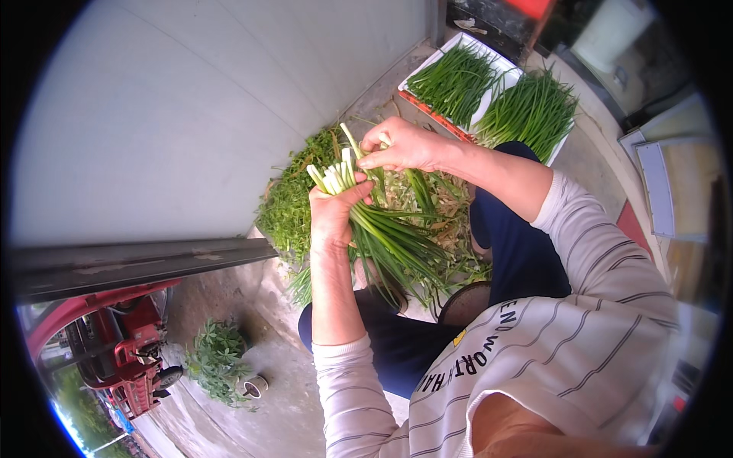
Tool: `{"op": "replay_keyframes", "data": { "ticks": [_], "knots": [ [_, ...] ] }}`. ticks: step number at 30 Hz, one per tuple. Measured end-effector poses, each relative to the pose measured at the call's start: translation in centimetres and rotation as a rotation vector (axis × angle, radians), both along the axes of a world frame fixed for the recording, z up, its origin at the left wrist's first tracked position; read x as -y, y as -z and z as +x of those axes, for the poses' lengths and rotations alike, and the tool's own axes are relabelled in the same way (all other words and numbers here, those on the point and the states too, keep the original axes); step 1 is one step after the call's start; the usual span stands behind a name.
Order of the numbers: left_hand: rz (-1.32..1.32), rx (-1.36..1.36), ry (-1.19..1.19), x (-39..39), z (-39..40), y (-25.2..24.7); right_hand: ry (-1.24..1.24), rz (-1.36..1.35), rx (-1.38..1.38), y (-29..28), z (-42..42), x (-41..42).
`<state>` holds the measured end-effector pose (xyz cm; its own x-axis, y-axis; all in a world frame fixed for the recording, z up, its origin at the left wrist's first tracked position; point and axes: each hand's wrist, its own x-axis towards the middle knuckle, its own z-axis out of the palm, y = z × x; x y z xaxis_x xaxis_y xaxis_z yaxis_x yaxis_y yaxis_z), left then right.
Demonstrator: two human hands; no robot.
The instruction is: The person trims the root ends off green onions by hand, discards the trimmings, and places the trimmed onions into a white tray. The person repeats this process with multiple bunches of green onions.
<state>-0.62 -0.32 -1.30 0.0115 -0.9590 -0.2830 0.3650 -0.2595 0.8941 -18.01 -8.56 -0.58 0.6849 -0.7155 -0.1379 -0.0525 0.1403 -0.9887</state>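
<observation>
My left hand [338,212] is closed around a bunch of green onions [395,229], white ends up and green leaves hanging down to the right. Beside it, my right hand [395,146] pinches a green onion stalk [349,137] between thumb and fingers, close to the white ends of the bunch. More green leaves hang below my right hand. Under both hands lies a heap of loose greens [292,200] with pale and brown trimmings [452,212] at its right side.
White foam trays [465,39] at the upper right hold two piles of green onions [524,109]. A grey wall panel [172,114] rises at the left. My knees flank the heap. A potted plant [217,355], a small pot [256,387] and a red vehicle [134,355] stand at the lower left.
</observation>
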Motion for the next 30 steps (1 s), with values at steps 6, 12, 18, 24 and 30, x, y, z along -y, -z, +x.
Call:
{"op": "replay_keyframes", "data": {
  "ticks": [6,12,18,24,30],
  "knots": [
    [-0.016,0.069,-0.158,-0.1,-1.3,0.4,0.070,-0.456,-0.106,0.5,0.7,-1.2],
    [-0.001,0.066,-0.111,-0.2,-0.9,-0.2,0.213,-0.270,-0.118,-0.9,-0.2,0.2],
    [0.011,-0.003,0.011,-0.5,-0.6,0.0,0.557,0.028,0.175,-1.4,-2.1,3.5],
    [0.020,-0.043,0.014,-0.4,-0.4,0.4,0.150,0.289,0.089,-1.7,-2.8,2.8],
    [0.002,-0.091,0.025,-0.3,-0.8,0.3,-0.138,0.269,0.073,-1.1,-1.6,1.2]
  ]
}}
